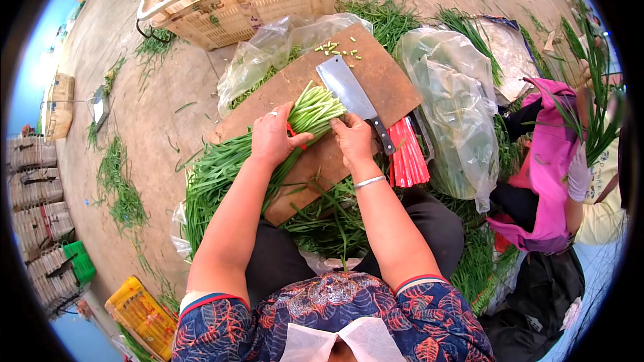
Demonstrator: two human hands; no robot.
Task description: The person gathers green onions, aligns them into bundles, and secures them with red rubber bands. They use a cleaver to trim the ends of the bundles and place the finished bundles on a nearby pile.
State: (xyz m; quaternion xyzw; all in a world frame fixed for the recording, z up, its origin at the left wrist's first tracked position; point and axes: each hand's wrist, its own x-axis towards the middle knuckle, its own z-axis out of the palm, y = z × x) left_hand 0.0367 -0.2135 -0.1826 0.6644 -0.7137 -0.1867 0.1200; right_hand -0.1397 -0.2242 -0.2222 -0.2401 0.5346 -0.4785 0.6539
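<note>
A bundle of long green vegetable stalks with leaves [226, 166] lies across a brown cutting board [294, 78], its pale cut ends pointing up and right. My left hand [274, 136] grips the bundle at a red tie [297, 137]. At the right side of the stalk ends, my right hand [350, 136] has its thumb and fingers pinched together; whether a stalk is between them I cannot tell. A cleaver [347, 85] with a black handle lies flat on the board beside the bundle. Short cut stalk pieces [337, 51] are scattered beyond the blade. Red ties [407, 153] lie just right of the board.
A large plastic crate [246, 7] stands beyond the board. Clear plastic bags [448, 105] lie at the right and behind the board. Loose greens [121, 191] litter the floor. Another person's gloved hand [578, 173] is at the right, near more greens. A yellow crate [143, 317] sits lower left.
</note>
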